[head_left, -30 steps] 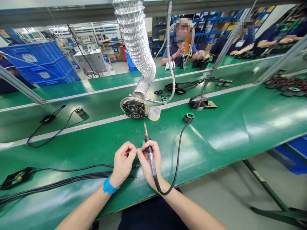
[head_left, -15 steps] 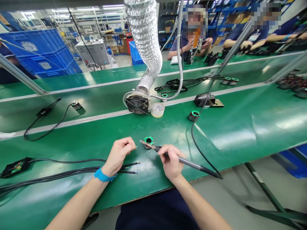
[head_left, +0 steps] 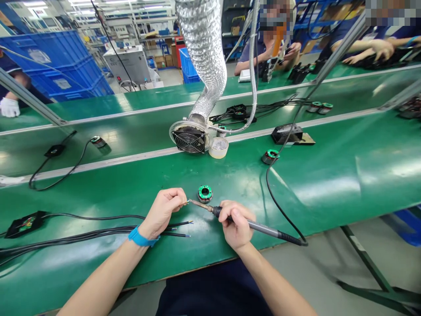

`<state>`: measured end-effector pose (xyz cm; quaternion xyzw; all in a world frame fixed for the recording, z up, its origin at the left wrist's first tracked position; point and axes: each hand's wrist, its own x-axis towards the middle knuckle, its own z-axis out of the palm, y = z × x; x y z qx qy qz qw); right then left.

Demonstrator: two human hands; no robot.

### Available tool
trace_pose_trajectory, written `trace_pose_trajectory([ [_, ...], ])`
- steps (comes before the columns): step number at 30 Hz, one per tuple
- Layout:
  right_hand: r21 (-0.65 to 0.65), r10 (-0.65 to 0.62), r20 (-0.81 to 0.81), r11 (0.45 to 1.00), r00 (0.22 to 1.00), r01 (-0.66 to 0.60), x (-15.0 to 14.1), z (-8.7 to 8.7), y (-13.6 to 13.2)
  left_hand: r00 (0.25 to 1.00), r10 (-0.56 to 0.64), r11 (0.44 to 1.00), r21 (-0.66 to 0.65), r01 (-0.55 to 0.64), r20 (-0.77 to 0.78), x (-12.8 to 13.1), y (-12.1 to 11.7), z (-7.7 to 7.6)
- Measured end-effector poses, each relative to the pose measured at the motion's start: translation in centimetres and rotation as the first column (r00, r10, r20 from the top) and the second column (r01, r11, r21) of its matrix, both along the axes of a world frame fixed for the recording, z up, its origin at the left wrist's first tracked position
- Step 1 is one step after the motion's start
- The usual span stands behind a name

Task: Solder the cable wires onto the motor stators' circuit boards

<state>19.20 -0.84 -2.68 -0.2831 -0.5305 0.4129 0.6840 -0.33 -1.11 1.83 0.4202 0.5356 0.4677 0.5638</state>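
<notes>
Black round cables [head_left: 98, 231] passed under my left wrist on the green tabletop [head_left: 138, 272]. My right hand [head_left: 237, 224] gripped a grey-and-black pen-shaped soldering iron [head_left: 263, 228]; its metal tip met or nearly met the thin wire end [head_left: 188, 201] pinched in my left hand [head_left: 164, 208], contact unclear. Just beyond sat a dark, green-topped ring-shaped part [head_left: 205, 200]; farther back, a whitish tape roll [head_left: 218, 152] beside a black wire-grilled fan [head_left: 190, 141].
</notes>
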Motion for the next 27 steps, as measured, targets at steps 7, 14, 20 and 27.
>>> trace_pose_trajectory([
  [7,0.033,0.007,0.0,0.999,1.0,-0.007,-0.01,-0.05,-0.16,0.999,0.017,0.999,-0.047,-0.015,0.048,0.02,0.02,-0.15],
  [14,0.04,0.012,0.009,0.999,1.0,-0.013,-0.08,0.52,-0.07,0.994,0.003,0.996,-0.092,0.007,0.107,-0.12,0.18,-0.53],
  [20,0.047,0.035,-0.017,0.998,0.999,-0.034,-0.23,0.48,-0.03,0.99,-0.027,0.988,-0.146,0.048,0.142,-0.17,0.25,-0.12],
  [27,0.08,0.042,-0.029,0.996,0.999,-0.04,-0.16,0.35,0.13,0.975,-0.079,0.982,-0.153,0.112,0.208,-0.46,0.46,-0.45],
])
